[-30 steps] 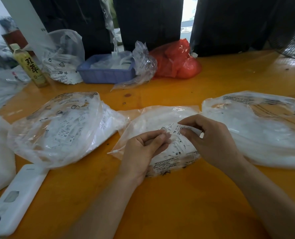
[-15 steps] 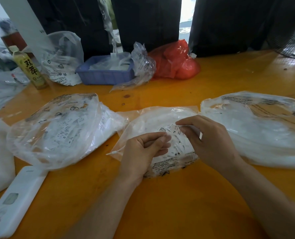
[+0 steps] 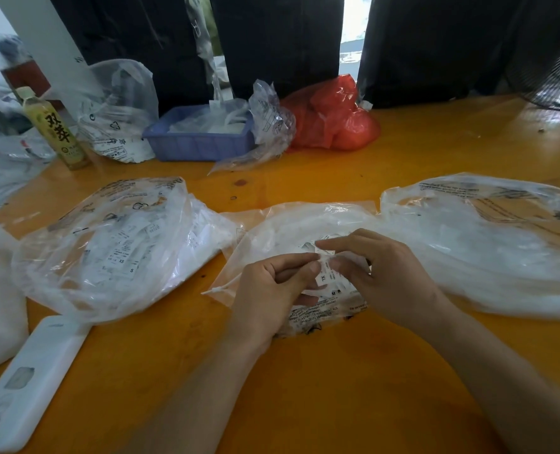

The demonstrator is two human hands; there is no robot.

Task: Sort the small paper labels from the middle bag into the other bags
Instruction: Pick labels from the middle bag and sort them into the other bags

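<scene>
Fingers of the left hand (image 3: 272, 286) and right hand (image 3: 383, 273) pinch an "XL" label (image 3: 324, 277) over the middle bag (image 3: 291, 231); that bag's own print is mostly hidden beneath them.

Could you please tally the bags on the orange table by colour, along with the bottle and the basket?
Clear plastic bags: 5 (left bag, middle bag, right bag, two at the back)
Red bags: 1
Bottles: 1
Blue baskets: 1
Total: 8
</scene>
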